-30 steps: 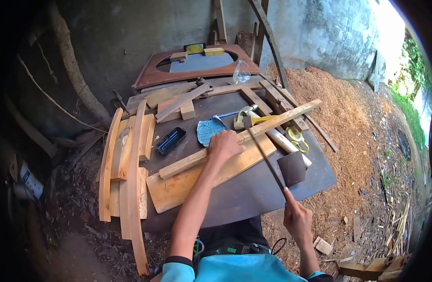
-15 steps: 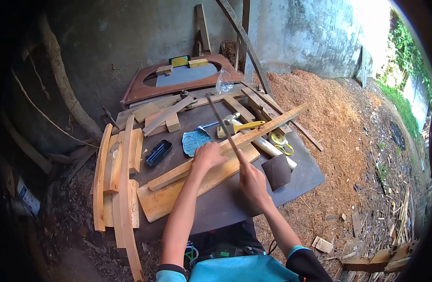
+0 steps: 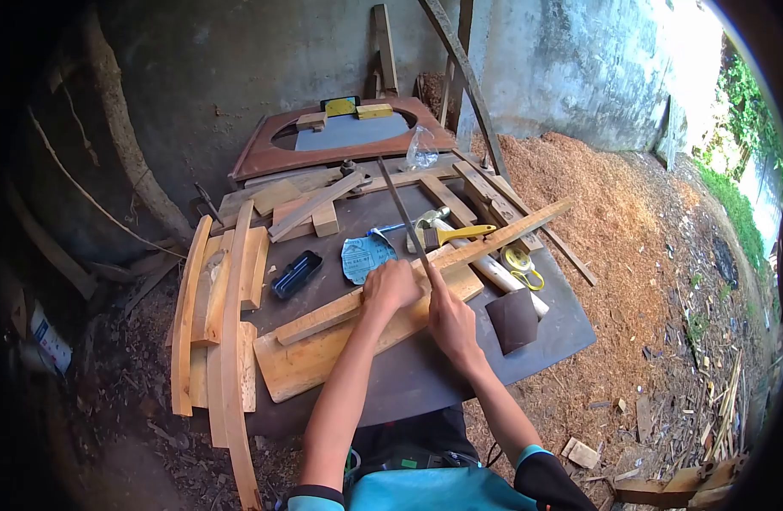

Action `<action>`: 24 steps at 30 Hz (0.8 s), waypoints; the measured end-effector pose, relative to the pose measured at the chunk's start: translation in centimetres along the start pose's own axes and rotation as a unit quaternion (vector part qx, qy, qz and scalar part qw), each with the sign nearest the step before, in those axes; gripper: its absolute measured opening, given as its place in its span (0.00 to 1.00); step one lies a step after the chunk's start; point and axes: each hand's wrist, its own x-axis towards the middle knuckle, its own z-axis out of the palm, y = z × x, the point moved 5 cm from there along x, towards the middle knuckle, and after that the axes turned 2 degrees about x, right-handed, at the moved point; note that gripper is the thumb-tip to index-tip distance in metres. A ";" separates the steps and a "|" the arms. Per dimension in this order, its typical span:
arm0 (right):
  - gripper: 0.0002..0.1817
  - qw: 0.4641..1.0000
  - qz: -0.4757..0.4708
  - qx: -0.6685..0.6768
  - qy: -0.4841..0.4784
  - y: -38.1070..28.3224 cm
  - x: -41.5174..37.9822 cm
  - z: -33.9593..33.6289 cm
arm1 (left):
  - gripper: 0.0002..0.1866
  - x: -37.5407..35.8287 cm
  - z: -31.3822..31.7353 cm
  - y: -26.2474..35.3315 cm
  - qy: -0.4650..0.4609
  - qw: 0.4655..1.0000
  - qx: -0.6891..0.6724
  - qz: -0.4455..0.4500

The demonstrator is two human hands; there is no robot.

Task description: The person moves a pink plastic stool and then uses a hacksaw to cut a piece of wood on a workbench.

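A long wooden strip (image 3: 502,234) lies slantwise over a wider plank (image 3: 310,366) on the dark tabletop. My left hand (image 3: 391,287) is closed on the strip near its middle, pressing it down over the plank. In my closed right hand (image 3: 451,319) is a handsaw (image 3: 402,204), its long thin blade seen nearly edge-on and pointing away from me. The blade crosses the strip just right of my left hand. The saw's handle is hidden in my fingers. Beyond my left hand lies a torn blue paper packet (image 3: 366,257); a piece of brown sandpaper (image 3: 512,321) lies right of my right hand.
A yellow-handled brush (image 3: 460,232), a hammer (image 3: 434,217) and a tape measure (image 3: 517,258) lie behind the strip. Left are a black plastic tray (image 3: 296,274) and stacked curved wood pieces (image 3: 231,324). An oval-cut brown panel (image 3: 264,162) stands at the back; wood shavings (image 3: 545,183) cover the ground.
My right hand has pushed the saw forward and slightly left across the strip. My left hand keeps its hold. The whole view has shifted slightly.
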 end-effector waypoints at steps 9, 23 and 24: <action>0.28 0.999 -0.023 -0.030 0.009 0.0 0.5 0.3 | 0.16 -0.3 -0.4 0.3 -0.015 1.000 -0.005 -0.003; 0.37 0.994 -0.017 -0.095 -0.060 0.1 -0.9 -0.7 | 0.15 -0.1 -0.2 0.2 0.003 1.000 0.000 0.007; 0.37 0.994 -0.020 -0.097 -0.054 0.1 0.0 0.1 | 0.15 -0.1 -0.1 0.2 -0.002 1.000 0.003 0.010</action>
